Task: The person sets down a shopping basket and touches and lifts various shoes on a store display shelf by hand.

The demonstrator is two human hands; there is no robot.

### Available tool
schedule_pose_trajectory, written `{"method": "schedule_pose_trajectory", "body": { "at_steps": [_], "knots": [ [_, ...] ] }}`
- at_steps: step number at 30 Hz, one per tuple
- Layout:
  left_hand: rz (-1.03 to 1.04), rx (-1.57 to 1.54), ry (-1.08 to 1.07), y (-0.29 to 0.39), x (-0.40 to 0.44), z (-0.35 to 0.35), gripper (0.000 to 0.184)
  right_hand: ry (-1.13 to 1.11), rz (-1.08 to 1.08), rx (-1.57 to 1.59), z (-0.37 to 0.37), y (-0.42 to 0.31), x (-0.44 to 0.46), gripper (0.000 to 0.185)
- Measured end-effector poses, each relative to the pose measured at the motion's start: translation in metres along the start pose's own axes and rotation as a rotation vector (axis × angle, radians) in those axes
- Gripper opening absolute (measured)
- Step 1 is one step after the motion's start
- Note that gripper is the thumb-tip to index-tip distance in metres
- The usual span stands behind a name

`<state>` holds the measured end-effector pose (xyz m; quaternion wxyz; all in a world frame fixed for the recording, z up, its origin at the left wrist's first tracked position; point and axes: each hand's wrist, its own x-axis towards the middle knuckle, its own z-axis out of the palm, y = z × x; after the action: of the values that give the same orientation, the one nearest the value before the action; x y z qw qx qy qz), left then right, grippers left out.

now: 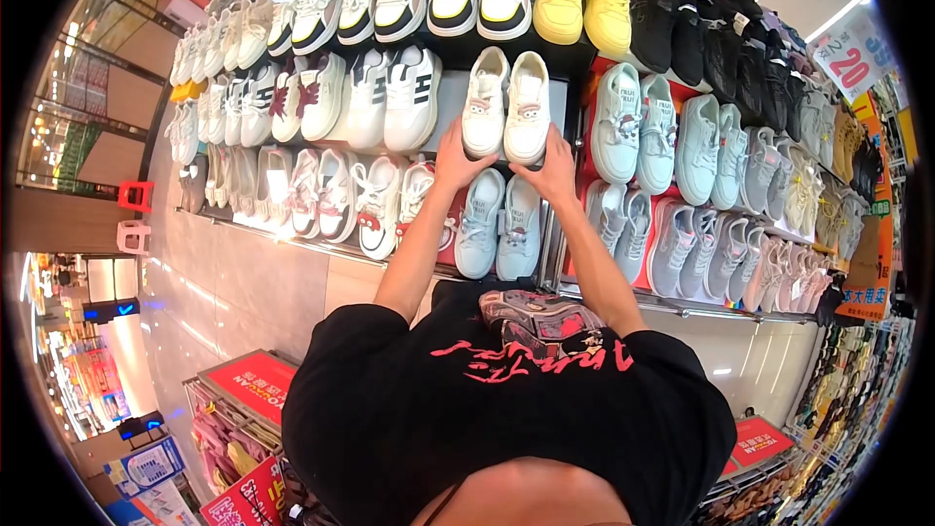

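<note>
Our left hand (460, 168) is part-open, curved round the outer side and toe of the left cream shoe (485, 102); our right hand (551, 173) mirrors it on the right cream shoe (527, 107), thumbs angled inward. Whether the shoes are lifted (their soles are hidden) we cannot tell. Uneven inward pressure could skew the pair or knock them together – and a loose hold at the toes could let one slip onto the pale blue shoes (478, 234) just below. Both point toes toward us, heels toward the rack, long axes nearly parallel. White shoes (413, 102) sit left – more pale blue ones right.
</note>
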<state>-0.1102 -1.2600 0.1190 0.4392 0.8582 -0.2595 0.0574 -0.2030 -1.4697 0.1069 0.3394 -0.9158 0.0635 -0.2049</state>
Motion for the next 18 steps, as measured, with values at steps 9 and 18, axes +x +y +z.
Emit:
{"method": "schedule_pose_trajectory", "body": {
  "at_steps": [9,18],
  "knots": [
    [-0.016,0.038,-0.004,-0.008,-0.001,0.006,0.1,-0.005,0.016,0.008,0.0,0.001,0.0,0.115],
    [0.019,0.067,0.055,-0.009,-0.002,0.008,0.092,-0.016,0.026,-0.004,0.0,0.0,0.0,0.115]
  ]
}}
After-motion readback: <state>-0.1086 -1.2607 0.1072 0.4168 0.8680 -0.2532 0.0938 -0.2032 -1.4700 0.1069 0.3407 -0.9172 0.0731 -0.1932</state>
